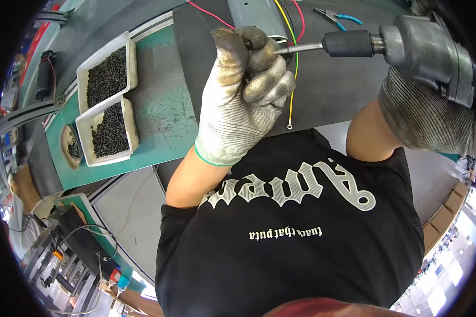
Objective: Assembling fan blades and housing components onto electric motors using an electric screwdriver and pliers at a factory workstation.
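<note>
My right hand (426, 119), in a grey knit glove, grips a metal-bodied power screwdriver (420, 53) at the upper right. Its long bit (307, 47) points left from a black sleeve. My left hand (248, 90), in a white glove with soiled fingertips, is closed at the bit's tip. Whatever those fingers pinch is hidden or too small to name. Just beyond them lies a grey cylindrical housing (256, 15) on the dark mat. From it run red wires and a yellow-green wire (292, 100) ending in a ring terminal (289, 126).
Two white trays (134, 68) of small black parts stand on the green bench top (166, 105) at left, beside a small round dish (65, 150). Blue-handled pliers (336, 18) rest at the far side. Another dark cylinder (46, 76) lies at far left.
</note>
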The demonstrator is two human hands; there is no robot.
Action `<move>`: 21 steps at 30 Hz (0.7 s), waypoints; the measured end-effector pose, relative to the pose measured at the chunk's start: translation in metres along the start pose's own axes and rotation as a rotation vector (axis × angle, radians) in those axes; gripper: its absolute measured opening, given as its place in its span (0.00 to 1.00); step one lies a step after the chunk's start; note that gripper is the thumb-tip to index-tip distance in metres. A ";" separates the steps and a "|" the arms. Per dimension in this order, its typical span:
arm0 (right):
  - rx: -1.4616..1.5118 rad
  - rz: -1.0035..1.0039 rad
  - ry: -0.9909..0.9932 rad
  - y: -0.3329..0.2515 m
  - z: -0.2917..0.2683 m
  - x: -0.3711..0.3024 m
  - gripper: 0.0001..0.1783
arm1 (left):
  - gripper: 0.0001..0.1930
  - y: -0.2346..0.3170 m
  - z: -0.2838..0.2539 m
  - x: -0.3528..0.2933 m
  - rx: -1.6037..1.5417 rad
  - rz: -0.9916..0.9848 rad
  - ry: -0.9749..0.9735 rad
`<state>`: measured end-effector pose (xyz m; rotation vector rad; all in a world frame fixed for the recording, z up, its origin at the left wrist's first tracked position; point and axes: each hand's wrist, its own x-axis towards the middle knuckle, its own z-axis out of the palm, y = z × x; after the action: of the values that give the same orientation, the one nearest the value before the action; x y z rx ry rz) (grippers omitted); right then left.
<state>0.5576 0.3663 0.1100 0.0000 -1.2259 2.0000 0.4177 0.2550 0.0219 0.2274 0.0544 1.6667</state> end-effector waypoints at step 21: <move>-0.215 -0.056 0.478 0.043 0.015 -0.035 0.23 | 0.24 -0.031 -0.019 -0.028 0.805 -0.269 0.626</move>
<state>0.5499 0.3236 0.0726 -0.5143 -1.1009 1.6779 0.4474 0.2324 -0.0053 0.2737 1.1853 1.3156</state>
